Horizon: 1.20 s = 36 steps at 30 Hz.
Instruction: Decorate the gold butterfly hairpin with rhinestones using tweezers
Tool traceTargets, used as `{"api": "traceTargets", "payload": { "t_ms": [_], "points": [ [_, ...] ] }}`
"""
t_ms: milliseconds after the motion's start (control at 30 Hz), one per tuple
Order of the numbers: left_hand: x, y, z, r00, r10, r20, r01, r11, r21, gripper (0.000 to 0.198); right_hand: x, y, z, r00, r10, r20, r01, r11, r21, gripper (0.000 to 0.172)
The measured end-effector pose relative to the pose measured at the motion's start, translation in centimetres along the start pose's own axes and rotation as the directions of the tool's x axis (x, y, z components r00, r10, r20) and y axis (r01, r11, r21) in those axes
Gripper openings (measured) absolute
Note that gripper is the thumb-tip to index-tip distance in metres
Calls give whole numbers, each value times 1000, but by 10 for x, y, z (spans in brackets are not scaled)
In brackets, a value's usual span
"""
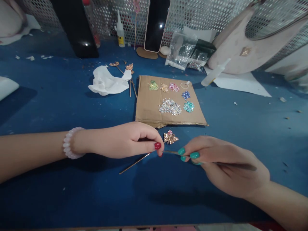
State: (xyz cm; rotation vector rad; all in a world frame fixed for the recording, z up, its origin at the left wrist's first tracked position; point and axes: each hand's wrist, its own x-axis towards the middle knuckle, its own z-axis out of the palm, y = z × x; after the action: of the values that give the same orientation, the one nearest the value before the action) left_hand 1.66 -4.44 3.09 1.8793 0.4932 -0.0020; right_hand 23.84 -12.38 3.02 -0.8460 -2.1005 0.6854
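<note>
My left hand [130,141] pinches a gold stick [134,163] between thumb and fingers, and those fingers hide its middle. My right hand [223,152] is closed round a slim metal tool [240,166]; my fingers cover part of its length. Its thin tip ends at my left fingertips, and I can't make out whether it touches the stick. The stick's long axis slants: its plain end points toward me and to the left, below my left hand, while the gold butterfly ornament [170,138] shows just beyond my left fingertips, pointing away and to the right. Farther beyond both hands, the cardboard [146,106] lies on the blue worktop [96,192]. Both my forearms are cut off by the view's edges.
</note>
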Motion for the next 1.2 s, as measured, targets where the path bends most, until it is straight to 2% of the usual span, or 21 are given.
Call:
{"api": "traceTargets", "payload": {
  "t_ms": [267,833,967,1067,1200],
  "points": [
    [0,-2,-1,1000,25,0,-25,999,24,22,-1,-1,0,1000,-2,-23,1,998,-65,33],
    [0,0,-1,1000,6,-4,-6,1000,-4,21,-5,2,2,993,37,-108,-36,999,14,38],
    [-1,-3,0,1000,-12,-17,11,999,-53,21,-8,7,1,992,49,-115,-49,999,5,32],
    [-2,-7,0,999,-26,-40,20,988,-155,14,-7,11,2,974,110,-196,-87,988,124,24],
    [-5,-11,-8,994,-83,-75,55,949,-311,10,-2,21,2,925,246,-289,-139,928,345,17]
  ]
}}
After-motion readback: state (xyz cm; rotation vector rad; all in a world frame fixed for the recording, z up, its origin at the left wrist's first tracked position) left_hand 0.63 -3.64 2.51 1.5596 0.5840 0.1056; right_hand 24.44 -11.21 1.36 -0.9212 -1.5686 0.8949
